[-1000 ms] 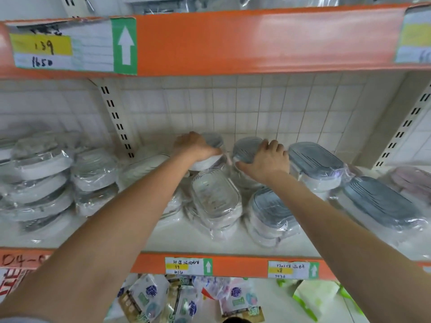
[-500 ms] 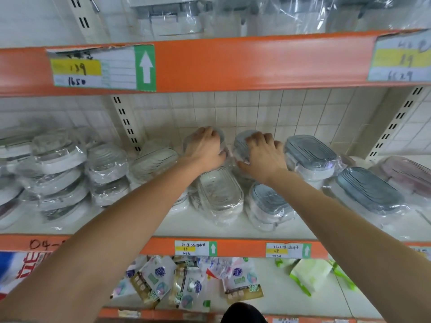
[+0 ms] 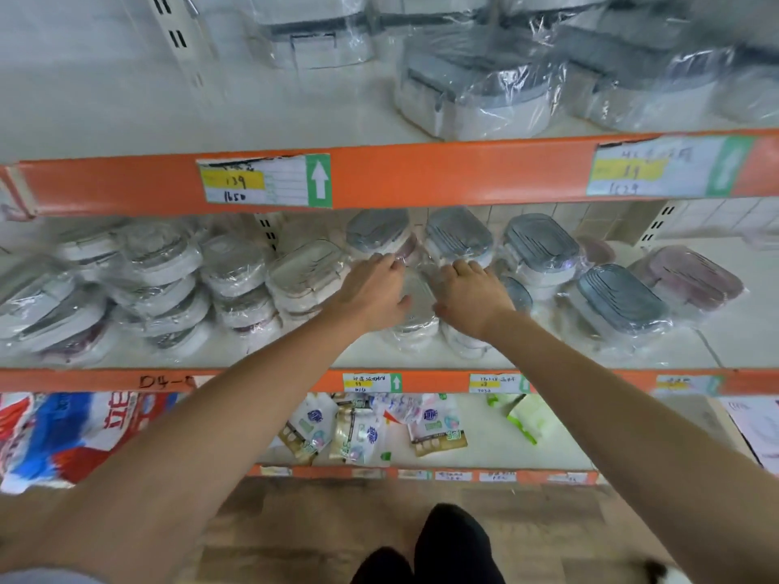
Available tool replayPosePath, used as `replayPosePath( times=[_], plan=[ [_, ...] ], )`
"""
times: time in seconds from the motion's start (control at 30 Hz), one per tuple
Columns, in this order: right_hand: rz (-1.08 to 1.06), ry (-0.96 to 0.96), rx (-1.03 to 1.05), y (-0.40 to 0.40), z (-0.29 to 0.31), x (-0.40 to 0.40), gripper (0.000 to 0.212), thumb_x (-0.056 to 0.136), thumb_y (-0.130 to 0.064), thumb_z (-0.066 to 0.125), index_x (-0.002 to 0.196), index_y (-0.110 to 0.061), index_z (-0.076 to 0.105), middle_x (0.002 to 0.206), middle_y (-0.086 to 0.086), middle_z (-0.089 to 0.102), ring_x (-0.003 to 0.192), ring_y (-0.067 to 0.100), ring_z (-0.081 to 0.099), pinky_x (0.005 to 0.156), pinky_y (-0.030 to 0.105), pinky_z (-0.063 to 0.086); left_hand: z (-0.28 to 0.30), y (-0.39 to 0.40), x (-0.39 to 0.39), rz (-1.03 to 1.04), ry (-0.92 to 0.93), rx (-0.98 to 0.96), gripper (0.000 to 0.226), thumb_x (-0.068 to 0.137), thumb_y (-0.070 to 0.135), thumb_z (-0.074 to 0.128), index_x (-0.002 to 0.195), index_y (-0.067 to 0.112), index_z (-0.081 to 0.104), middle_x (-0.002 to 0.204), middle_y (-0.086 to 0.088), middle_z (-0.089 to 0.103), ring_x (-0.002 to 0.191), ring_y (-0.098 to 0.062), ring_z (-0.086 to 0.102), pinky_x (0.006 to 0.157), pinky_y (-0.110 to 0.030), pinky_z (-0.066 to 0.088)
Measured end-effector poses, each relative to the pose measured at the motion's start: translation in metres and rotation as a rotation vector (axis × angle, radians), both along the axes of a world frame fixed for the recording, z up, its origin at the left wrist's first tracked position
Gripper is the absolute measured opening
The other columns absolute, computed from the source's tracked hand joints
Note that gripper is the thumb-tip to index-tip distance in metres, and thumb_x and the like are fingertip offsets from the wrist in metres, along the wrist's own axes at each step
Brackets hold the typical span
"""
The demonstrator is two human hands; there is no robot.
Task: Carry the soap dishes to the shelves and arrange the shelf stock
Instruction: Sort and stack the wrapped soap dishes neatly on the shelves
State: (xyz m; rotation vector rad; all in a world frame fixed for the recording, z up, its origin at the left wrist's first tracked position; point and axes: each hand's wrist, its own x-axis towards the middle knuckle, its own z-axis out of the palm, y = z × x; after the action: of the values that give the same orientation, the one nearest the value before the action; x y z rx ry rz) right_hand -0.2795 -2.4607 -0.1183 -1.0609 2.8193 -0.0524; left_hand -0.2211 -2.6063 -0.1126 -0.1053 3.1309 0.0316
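The middle shelf (image 3: 695, 343) is already stocked along most of its length with wrapped soap dishes (image 3: 160, 284), stacked towards its left end and leaning in rows towards its right end, so the carrying appears done and only tidying seems left. Near the middle of the shelf, at its back, two grey-lidded soap dishes (image 3: 457, 236) are set side by side on lower ones. The left hand (image 3: 371, 290) is laid flat with fingers extended against the left one, and the right hand (image 3: 474, 295) is likewise spread, fingertips touching the wrap of the right one. Nothing is gripped; straightening of the leaning right-end rows probably remains.
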Motion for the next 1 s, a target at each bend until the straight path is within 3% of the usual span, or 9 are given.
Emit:
replayPosePath(
  times=[0.17, 0.23, 0.4, 0.6, 0.73, 1.0],
  plan=[
    [0.026, -0.093, 0.065, 0.016, 0.020, 0.041, 0.056, 0.093, -0.036, 0.052, 0.138, -0.006, 0.035, 0.139, 0.014, 0.041, 0.131, 0.030, 0.036, 0.104, 0.041, 0.033, 0.016, 0.007, 0.034, -0.073, -0.217, 0.089, 0.033, 0.090, 0.031, 0.053, 0.099, 0.000, 0.060, 0.104, -0.012, 0.058, 0.101, -0.029, 0.057, 0.085, -0.037, 0.047],
    [0.025, -0.115, 0.079, 0.023, 0.030, 0.059, 0.052, 0.093, -0.036, 0.052, 0.134, -0.006, 0.038, 0.137, 0.013, 0.043, 0.128, 0.029, 0.037, 0.103, 0.040, 0.034, 0.025, 0.012, 0.051, -0.091, -0.273, 0.107, 0.033, 0.091, 0.031, 0.054, 0.104, 0.002, 0.060, 0.107, -0.009, 0.056, 0.104, -0.025, 0.055, 0.082, -0.033, 0.046],
    [0.001, -0.165, 0.081, 0.041, 0.061, 0.104, 0.054, 0.094, -0.034, 0.052, 0.137, -0.006, 0.037, 0.139, 0.011, 0.042, 0.130, 0.029, 0.035, 0.105, 0.039, 0.031, 0.046, 0.018, 0.086, -0.105, -0.337, 0.160, 0.044, 0.089, 0.036, 0.058, 0.110, -0.002, 0.061, 0.115, -0.014, 0.057, 0.112, -0.031, 0.053, 0.092, -0.041, 0.047],
    [0.004, -0.216, 0.063, 0.063, 0.104, 0.146, 0.051, 0.095, -0.033, 0.053, 0.137, -0.007, 0.037, 0.137, 0.011, 0.043, 0.128, 0.027, 0.038, 0.101, 0.037, 0.036, 0.088, 0.031, 0.122, -0.175, -0.330, 0.122, 0.043, 0.088, 0.039, 0.057, 0.108, 0.001, 0.062, 0.109, -0.010, 0.058, 0.105, -0.030, 0.056, 0.084, -0.041, 0.051],
    [0.003, -0.176, 0.056, 0.074, 0.131, 0.162, 0.053, 0.094, -0.035, 0.053, 0.137, -0.008, 0.037, 0.137, 0.011, 0.042, 0.128, 0.027, 0.038, 0.101, 0.037, 0.037, 0.121, 0.038, 0.133, -0.182, -0.304, 0.097, 0.047, 0.090, 0.043, 0.055, 0.114, 0.003, 0.060, 0.118, -0.010, 0.057, 0.111, -0.028, 0.054, 0.090, -0.042, 0.049],
    [0.019, -0.092, 0.006, 0.102, 0.182, 0.188, 0.051, 0.092, -0.035, 0.056, 0.133, -0.007, 0.041, 0.134, 0.010, 0.044, 0.127, 0.028, 0.040, 0.098, 0.037, 0.039, 0.185, 0.065, 0.159, -0.155, -0.164, 0.112, 0.033, 0.089, 0.036, 0.059, 0.085, 0.003, 0.059, 0.094, -0.007, 0.054, 0.095, -0.028, 0.056, 0.081, -0.041, 0.050]
  ],
)
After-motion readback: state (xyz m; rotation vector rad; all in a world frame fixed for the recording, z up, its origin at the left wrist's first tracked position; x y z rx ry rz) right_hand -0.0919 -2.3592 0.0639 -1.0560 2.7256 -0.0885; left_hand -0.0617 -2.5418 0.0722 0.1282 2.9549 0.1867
